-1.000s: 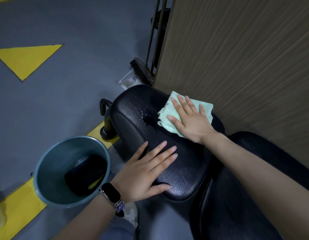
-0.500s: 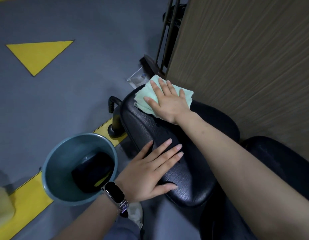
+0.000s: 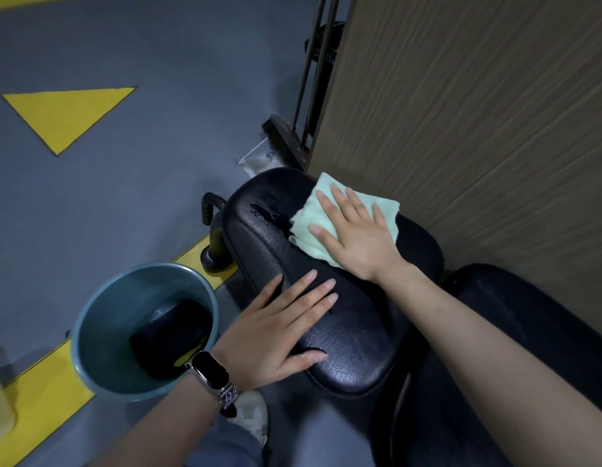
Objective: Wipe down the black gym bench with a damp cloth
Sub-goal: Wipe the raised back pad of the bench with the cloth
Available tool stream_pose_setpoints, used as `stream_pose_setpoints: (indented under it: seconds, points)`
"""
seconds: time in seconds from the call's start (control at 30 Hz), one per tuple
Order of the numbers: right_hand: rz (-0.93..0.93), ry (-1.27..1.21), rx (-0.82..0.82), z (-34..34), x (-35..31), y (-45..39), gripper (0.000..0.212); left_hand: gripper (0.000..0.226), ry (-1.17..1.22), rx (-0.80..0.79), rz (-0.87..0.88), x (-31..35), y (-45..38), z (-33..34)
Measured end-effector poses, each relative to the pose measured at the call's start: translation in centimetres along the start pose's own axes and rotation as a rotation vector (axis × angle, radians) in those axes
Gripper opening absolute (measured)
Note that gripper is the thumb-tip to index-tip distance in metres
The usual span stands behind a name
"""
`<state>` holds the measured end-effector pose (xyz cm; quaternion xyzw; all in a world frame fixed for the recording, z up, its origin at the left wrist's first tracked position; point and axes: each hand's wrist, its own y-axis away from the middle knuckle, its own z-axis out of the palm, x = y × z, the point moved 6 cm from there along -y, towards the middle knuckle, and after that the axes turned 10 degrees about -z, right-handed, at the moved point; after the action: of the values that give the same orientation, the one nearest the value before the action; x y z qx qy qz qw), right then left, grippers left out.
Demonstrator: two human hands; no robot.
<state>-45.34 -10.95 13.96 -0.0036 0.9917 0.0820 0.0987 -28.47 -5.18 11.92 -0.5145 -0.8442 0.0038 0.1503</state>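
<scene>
**A:** How far along do you reckon I am with this wipe-down?

**B:** Partway, I'd judge. On the bench pad (image 3: pixel 326 264) there is a wet, glossy streak just beside the cloth (image 3: pixel 330 217), toward the pad's far rounded end, so that stretch looks wiped. The half of the pad nearer me looks dull and cracked, with no sheen I can make out. The second black cushion (image 3: pixel 515 318), beside the pad on the side away from the bucket, shows no wet marks either.

**A:** Agreed. So I count the near half of the pad and that other cushion as left to do. Where is the cloth against my hands?

**B:** Directly under my right hand (image 3: pixel 356 237). The hand lies flat on it, fingers straight and spread, pressing it onto the pad's far end, on the side close to the wooden panel (image 3: pixel 478 129). The cloth's pale green edges stick out past the fingertips and beyond the thumb.

**A:** And the left hand (image 3: pixel 282 328)?

**B:** Flat too, fingers straight, holding nothing. It rests on the pad's near end, on the edge facing the bucket (image 3: pixel 100 328), and is well apart from the cloth. I take it as a brace.

**A:** The bucket?

**B:** On the floor just beside the pad, with water and something dark in it; I cannot tell what.
</scene>
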Motion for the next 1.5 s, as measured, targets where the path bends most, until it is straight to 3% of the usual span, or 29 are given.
stream_pose_setpoints:
  seconds: [0.53, 0.8, 1.5]
  points:
    - [0.139, -0.019, -0.011, 1.0, 3.8, 11.5, 0.064, 0.066, -0.005, -0.01, -0.025, -0.7, 0.9, -0.4]
    - [0.185, 0.022, -0.039, 0.6, 1.8, 6.3, 0.066, 0.065, 0.015, -0.005, -0.054, -1.7, 0.9, -0.5]
    - [0.095, 0.011, -0.056, 0.7, -6.1, -8.7, 0.066, 0.063, -0.032, 0.024, -0.175, -5.3, 2.5, -0.7]
